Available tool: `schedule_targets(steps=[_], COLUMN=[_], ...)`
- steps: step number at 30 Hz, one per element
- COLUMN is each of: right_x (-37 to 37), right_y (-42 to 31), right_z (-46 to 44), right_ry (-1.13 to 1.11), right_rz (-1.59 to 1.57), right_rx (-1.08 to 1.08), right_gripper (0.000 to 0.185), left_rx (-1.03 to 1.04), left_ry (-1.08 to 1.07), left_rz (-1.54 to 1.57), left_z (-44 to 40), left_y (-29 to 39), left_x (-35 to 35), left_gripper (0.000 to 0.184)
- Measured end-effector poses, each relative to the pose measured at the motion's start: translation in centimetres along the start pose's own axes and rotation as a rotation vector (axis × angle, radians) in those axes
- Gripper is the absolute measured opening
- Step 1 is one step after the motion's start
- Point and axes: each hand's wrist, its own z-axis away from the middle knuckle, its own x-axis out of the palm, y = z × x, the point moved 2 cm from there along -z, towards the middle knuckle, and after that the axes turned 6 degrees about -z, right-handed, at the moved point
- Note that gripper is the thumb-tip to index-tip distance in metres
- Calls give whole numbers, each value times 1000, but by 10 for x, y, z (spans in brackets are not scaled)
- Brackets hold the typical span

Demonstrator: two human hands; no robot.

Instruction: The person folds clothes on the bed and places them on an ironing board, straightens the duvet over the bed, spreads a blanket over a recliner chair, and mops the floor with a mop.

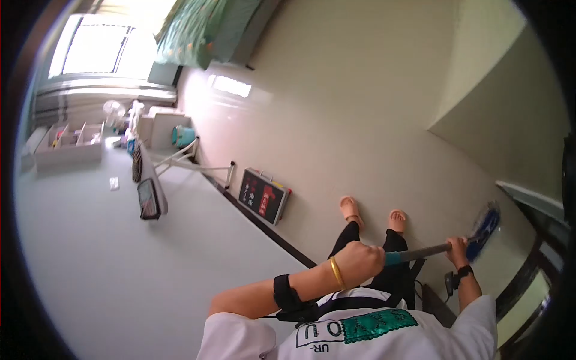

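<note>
A mop with a grey pole (425, 252) and a blue fringed head (486, 231) stretches across in front of my body toward the right. My left hand (360, 264), with a gold bangle at the wrist, is wrapped round the teal grip at the pole's upper end. Farther along, my right hand (457, 251) is closed on the pole, close to the mop head. The blue fringe rests on the pale floor, by the wall at the right. My feet in orange slippers (350, 210) stand just beyond the pole.
A grey table (90, 252) fills the left side, bearing a divided box (69, 144) and a mirror-like stand (150, 195). A black case with red and white writing (263, 197) sits on the floor beside it. A bed (195, 36) is farther off; a wall corner (480, 126) juts out right.
</note>
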Motion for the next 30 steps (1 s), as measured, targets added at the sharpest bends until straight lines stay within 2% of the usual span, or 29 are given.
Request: schedule_targets(steps=[1, 2, 3, 4, 5, 6, 8, 9, 10, 11, 12, 13, 15, 17, 19, 21, 22, 23, 27, 29, 30], right_x=[-20, -31, -41, -49, -46, -49, -60, -65, -32, -50, -75, -59, -70, -64, -54, -33, -14, 8, 109, 128, 126], right_y=[-22, -52, -90, -127, -163, -208, -294, -338, -365, -410, -457, -491, -560, -617, -672, -712, -729, -743, -752, -746, -742], right_z=[-4, -11, -16, -22, -28, -30, -31, -31, -34, -27, -18, -16, -4, -2, -7, -27, -44, -63, -177, -213, -218], right_ry=[-21, -36, -90, -136, -78, -56, -117, -153, -181, -122, -162, -226, -326, -326, -331, -332, -236, -139, -159, -149, -22], right_rz=[-29, -29, -95, -155, -230, -267, -333, -367, -344, -267, -351, -454, -415, -418, -402, -393, -458, -529, -610, -606, -628], right_rx=[-69, -95, -138, -176, -275, -339, -515, -602, -636, -851, -869, -906, -1020, -1115, -1146, -1171, -1201, -1222, -1012, -898, -929], right_gripper=[17, 17, 16, 17, 17, 16, 17, 18, 18, 17, 16, 17, 18, 16, 15, 13, 11, 10, 14, 16, 16], left_rx=[-43, -147, -171, -240, -269, -432, -674, -724, -726, -782, -808, -849, -959, -1084, -1188, -1208, -1224, -1200, -1029, -931, -863], left_ry=[-34, -51, 144, 247, 377, 363, 291, 183, 199, 142, 118, 135, 111, 56, 31, 42, 37, 36, -27, -55, -31], left_rz=[33, -75, -51, -254, -344, -366, -607, -710, -759, -847, -947, -972, -1074, -1142, -1205, -1243, -1274, -1271, -1188, -1216, -1295], left_z=[5, 25, 52, 84, 115, 154, 232, 268, 310, 351, 386, 423, 483, 531, 547, 552, 549, 539, 455, 430, 427], left_y=[-1, -13, -31, -45, -53, -62, -65, -60, -58, -49, -35, -23, 10, 40, 57, 57, 54, 41, -51, -91, -106], left_x=[-2, -11, -23, -33, -50, -63, -98, -123, -139, -156, -171, -180, -192, -196, -198, -189, -185, -176, -101, -95, -104], left_gripper=[14, 15, 11, 9, 7, 9, 16, 21, 27, 32, 35, 37, 38, 38, 35, 34, 32, 32, 33, 33, 33])
